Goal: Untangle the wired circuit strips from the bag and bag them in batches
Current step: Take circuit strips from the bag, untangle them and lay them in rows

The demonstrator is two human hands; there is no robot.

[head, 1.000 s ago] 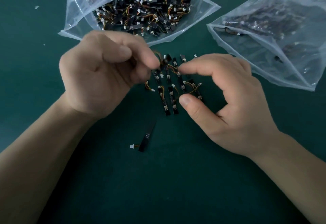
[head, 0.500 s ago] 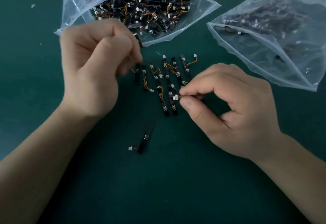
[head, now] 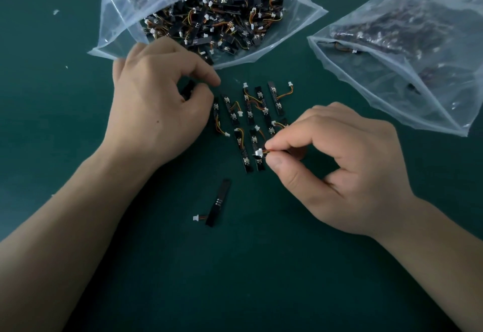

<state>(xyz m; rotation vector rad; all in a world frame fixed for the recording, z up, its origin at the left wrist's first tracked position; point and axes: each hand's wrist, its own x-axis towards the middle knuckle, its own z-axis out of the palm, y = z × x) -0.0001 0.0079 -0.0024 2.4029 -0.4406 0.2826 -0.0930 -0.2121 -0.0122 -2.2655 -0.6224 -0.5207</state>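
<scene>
Since a second back, the left hand (head: 156,102) has been pulled off the row toward the left, and the right hand (head: 339,175) has been dropped to the row's near end. One black strip (head: 188,88) is gripped between left thumb and forefinger. A thin orange wire (head: 269,151) with its white connector (head: 258,152) is pinched by right thumb and forefinger, just over the row

Progress looks early-ish: roughly nine loose strips (head: 248,112) are laid side by side mid-surface, one stray strip (head: 219,202) is left apart toward the near edge, and none of this batch is bagged yet. Loads are still tangled in the open bag (head: 117,18) at the far edge, so plenty of untangling is left. Dark parts can be seen inside a second bag (head: 392,83) at the far right corner, probably finished batches, though that can't be confirmed through the plastic

Strips are narrow, flat, rigid-looking black boards dotted with small pale components. Wires are thin, bendy, orange-yellow, and connectors are tiny white plastic blocks. Both bags are made of soft, crinkly clear film, and the surface (head: 261,279) is matte dark green
</scene>
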